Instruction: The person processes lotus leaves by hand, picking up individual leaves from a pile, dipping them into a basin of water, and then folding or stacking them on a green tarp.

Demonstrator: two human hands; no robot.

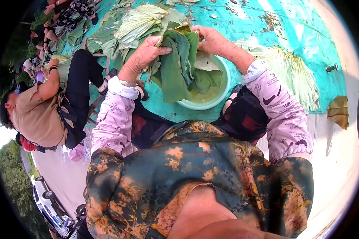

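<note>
A large green lotus leaf (174,77), folded and hanging down, is stretched between my two hands. My left hand (149,52) is closed on its left upper edge, thumb lying over the front. My right hand (210,40) pinches the upper right edge; part of its fingers is hidden behind the leaf. Below the leaf stands a pale green basin (226,85) between my feet, with cloudy liquid (205,96) and more leaf pieces (207,77) in it. The held leaf overlaps the basin's left side and hides that part of the rim.
Pleated pale leaves (141,24) are heaped beyond my left hand. Another fan-like bundle (289,71) lies right of the basin on the turquoise tarp (311,44). A dark cylinder (332,68) and a brown leaf piece (338,112) lie far right. A co-worker (40,107) sits at left.
</note>
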